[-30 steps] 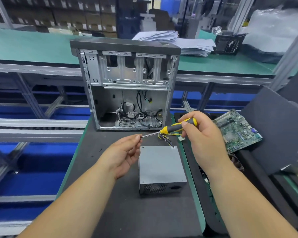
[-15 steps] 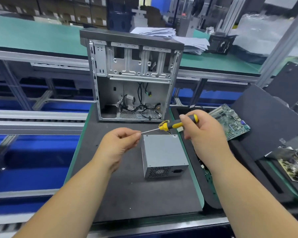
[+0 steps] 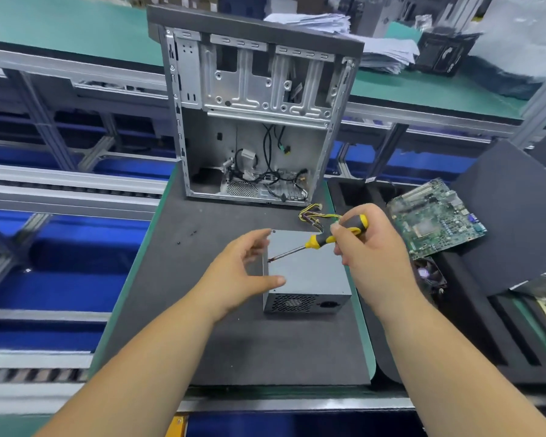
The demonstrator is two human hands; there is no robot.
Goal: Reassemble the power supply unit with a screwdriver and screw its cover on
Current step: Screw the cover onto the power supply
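On a dark foam mat [image 3: 202, 326], the power supply unit [image 3: 306, 272] sits before the open computer case [image 3: 252, 121]. The right hand [image 3: 369, 247] grips the screwdriver [image 3: 328, 238]; the left hand [image 3: 237, 272], open, cups the unit's left edge. Rigid and probably heavy, it is best steadied by its flat sides.

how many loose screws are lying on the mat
3 small dark specks that look like screws: two side by side left of the power supply, one further left. Others may be hidden.

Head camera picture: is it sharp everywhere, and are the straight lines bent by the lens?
Head view: the power supply unit and screwdriver are fairly sharp; the left hand is slightly soft; the far background is blurred; the wide lens bends the conveyor rails and table edge.
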